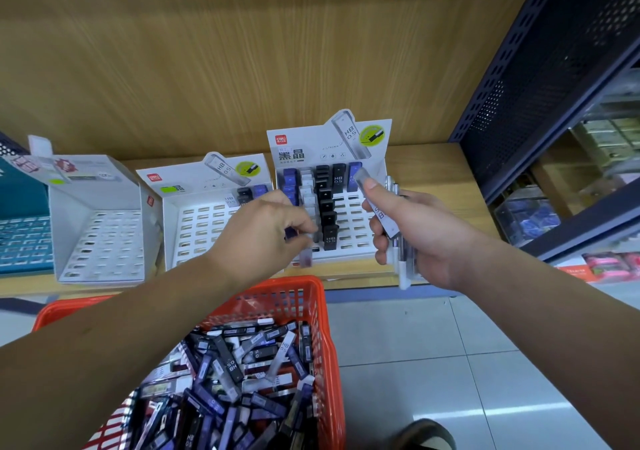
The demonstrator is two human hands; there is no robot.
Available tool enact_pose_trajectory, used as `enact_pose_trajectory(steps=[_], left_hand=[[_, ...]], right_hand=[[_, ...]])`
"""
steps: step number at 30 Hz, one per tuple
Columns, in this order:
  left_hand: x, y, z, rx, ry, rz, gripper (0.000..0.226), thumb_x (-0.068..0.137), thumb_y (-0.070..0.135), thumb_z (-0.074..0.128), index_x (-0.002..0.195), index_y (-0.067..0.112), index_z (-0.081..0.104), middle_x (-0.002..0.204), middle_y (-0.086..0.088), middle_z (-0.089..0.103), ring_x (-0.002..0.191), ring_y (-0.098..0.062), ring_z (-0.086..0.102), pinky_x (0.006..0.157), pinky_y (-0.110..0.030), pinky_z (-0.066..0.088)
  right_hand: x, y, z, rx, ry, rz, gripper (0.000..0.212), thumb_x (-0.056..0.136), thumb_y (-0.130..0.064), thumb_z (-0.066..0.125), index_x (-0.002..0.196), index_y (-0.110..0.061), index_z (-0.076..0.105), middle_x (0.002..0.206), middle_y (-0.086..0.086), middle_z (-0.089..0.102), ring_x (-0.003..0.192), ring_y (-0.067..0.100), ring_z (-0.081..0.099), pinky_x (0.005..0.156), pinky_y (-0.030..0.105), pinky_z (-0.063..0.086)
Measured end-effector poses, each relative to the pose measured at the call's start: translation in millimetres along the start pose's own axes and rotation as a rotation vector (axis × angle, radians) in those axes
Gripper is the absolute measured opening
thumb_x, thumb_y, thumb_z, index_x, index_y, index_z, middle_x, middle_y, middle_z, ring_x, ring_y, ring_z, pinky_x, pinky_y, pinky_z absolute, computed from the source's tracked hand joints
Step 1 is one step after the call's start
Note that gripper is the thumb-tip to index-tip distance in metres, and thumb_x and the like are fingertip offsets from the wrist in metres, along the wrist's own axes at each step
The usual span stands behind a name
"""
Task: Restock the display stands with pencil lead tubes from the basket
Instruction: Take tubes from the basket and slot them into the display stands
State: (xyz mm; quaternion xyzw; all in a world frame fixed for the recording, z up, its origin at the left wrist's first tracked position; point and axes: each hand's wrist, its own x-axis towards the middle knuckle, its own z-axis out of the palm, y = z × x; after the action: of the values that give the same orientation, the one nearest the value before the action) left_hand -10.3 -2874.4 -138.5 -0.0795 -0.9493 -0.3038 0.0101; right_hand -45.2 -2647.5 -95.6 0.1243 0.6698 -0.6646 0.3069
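Basket (323, 314), orange-red plastic, at 6 o'clock, below the shelf edge, heaped with loose pencil lead tubes (235, 373) in black, purple and clear. Three white display stands in a row on the wooden shelf (433, 169): left stand (100, 238) at 9 o'clock, middle stand (194, 221) at 10 o'clock with a few tubes in its back right corner, right stand (311, 145) at 12 o'clock with columns of purple, clear and black tubes. Left hand (266, 231), fingers curled, pinches a single tube (305, 254), pale and motion-blurred, at the front left rows of the right stand. Right hand (412, 235), at 2 o'clock just beside that stand, grips a bundle of tubes (401, 259), thumb pressed on the topmost clear one.
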Motion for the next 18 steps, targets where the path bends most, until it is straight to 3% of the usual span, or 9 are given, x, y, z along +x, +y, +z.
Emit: enact_pose_trajectory(steps=[3, 5, 9, 13, 18], left_hand=[[-0.4, -2.8, -4.2, -0.11, 0.046, -0.08, 0.024, 0.084, 0.019, 0.086, 0.083, 0.039, 0.073, 0.088, 0.013, 0.065, 0.084, 0.003, 0.06, 0.074, -0.004, 0.04], [2.7, -4.3, -6.5, -0.12, 0.053, -0.1, 0.021, 0.085, 0.019, 0.084, 0.086, 0.037, 0.073, 0.089, 0.013, 0.065, 0.087, 0.005, 0.058, 0.073, -0.002, 0.038], [2.8, -5.2, -2.9, -0.074, 0.052, -0.058, 0.015, 0.087, 0.016, 0.083, 0.089, 0.028, 0.076, 0.084, 0.019, 0.064, 0.086, 0.004, 0.059, 0.071, -0.006, 0.04], [2.2, -3.5, 1.2, -0.092, 0.038, -0.018, 0.019, 0.087, 0.014, 0.082, 0.086, 0.031, 0.074, 0.086, 0.015, 0.07, 0.081, -0.003, 0.064, 0.077, -0.026, 0.054], [3.1, -3.3, 8.0, -0.136, 0.101, -0.043, 0.032, 0.088, 0.015, 0.081, 0.084, 0.044, 0.068, 0.09, 0.009, 0.071, 0.08, -0.003, 0.063, 0.076, -0.024, 0.054]], right_hand=[[-0.5, 0.2, -1.2, 0.014, 0.014, 0.007, 0.046, 0.089, -0.056, 0.074, 0.102, -0.013, 0.065, 0.068, 0.002, 0.055, 0.057, 0.02, 0.048, 0.059, 0.036, 0.047], [-1.2, 1.0, -2.2, 0.017, 0.022, 0.015, 0.047, 0.087, -0.057, 0.075, 0.102, -0.014, 0.065, 0.068, 0.003, 0.055, 0.057, 0.02, 0.048, 0.06, 0.036, 0.047], [-2.6, 1.1, -1.2, -0.011, 0.004, 0.024, 0.043, 0.089, -0.054, 0.074, 0.1, -0.014, 0.065, 0.068, 0.003, 0.055, 0.056, 0.02, 0.049, 0.059, 0.035, 0.047], [-3.0, 0.4, 0.1, -0.019, 0.0, 0.038, 0.04, 0.089, -0.052, 0.075, 0.099, -0.014, 0.065, 0.068, 0.004, 0.055, 0.056, 0.019, 0.048, 0.055, 0.033, 0.046], [-3.1, 0.2, -0.3, -0.027, -0.022, 0.061, 0.022, 0.093, -0.033, 0.067, 0.102, -0.013, 0.065, 0.07, 0.006, 0.057, 0.057, 0.021, 0.049, 0.058, 0.033, 0.046]])
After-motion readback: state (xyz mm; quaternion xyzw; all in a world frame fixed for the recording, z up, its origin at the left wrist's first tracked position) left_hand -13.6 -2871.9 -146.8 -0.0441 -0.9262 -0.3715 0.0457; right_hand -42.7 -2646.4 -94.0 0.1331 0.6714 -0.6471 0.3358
